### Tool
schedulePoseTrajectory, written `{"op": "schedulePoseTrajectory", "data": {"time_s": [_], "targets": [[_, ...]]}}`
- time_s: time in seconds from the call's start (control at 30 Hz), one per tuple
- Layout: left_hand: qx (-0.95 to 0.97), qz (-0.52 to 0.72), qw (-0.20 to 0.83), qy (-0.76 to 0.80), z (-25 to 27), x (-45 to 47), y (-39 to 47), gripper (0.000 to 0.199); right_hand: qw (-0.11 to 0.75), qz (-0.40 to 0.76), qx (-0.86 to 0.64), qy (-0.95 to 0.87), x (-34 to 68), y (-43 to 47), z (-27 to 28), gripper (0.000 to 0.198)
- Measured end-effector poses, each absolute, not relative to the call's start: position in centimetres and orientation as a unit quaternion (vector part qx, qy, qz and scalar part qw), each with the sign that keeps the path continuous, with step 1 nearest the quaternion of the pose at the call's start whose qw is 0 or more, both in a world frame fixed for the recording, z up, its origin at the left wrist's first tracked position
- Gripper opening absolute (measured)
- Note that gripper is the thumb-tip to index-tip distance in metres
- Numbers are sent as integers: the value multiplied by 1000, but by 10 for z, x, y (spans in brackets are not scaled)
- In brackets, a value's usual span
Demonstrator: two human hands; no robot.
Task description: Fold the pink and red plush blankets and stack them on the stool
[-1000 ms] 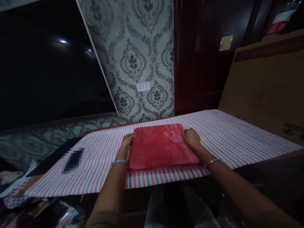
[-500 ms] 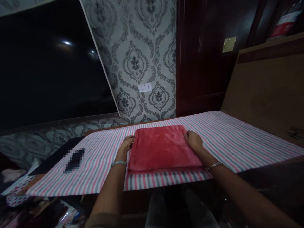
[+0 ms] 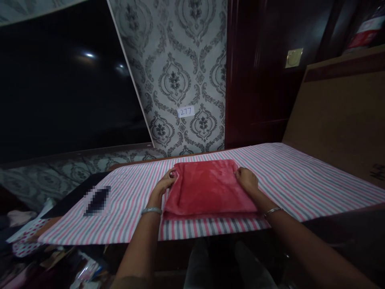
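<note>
A folded red plush blanket (image 3: 207, 190) lies on a striped cloth (image 3: 288, 176) in pink, grey and white that covers the table. My left hand (image 3: 166, 182) is closed on the blanket's left edge near the far corner, and the fabric there is bunched up into a crease. On the opposite side, my right hand (image 3: 248, 179) pinches the right edge near its far corner. The fingertips of both hands are partly hidden by the fabric. A bracelet sits on each wrist.
A large dark screen (image 3: 66, 84) leans at the left before patterned wallpaper (image 3: 177, 80) bearing a paper label. A cardboard box (image 3: 339, 112) stands at the right end, near a bottle (image 3: 367, 32). A pixelated dark patch (image 3: 98, 200) shows on the striped cloth. Clutter lies below left.
My left hand has moved slightly inward, pulling up the blanket's left edge into a fold. My right hand stays at the right edge. The view has shifted a little.
</note>
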State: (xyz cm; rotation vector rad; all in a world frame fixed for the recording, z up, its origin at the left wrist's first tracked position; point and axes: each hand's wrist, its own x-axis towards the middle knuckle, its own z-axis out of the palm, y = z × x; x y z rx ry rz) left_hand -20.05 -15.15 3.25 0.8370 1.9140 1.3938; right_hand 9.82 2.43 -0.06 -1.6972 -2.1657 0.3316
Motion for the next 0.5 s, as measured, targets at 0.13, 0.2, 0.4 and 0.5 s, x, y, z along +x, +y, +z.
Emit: {"op": "schedulePoseTrajectory", "data": {"time_s": [0.13, 0.2, 0.4, 0.5], "targets": [[300, 529, 288, 740, 31, -198, -148, 59, 179, 125, -601, -768, 98, 24, -1, 34], [286, 527, 271, 753, 28, -198, -144, 50, 179, 130, -603, -767, 99, 24, -1, 34], [261, 498, 207, 801, 21, -204, -128, 12, 176, 132, -611, -760, 97, 27, 5, 40], [258, 497, 158, 813, 16, -209, -124, 13, 175, 133, -616, -756, 96, 29, 6, 36]]}}
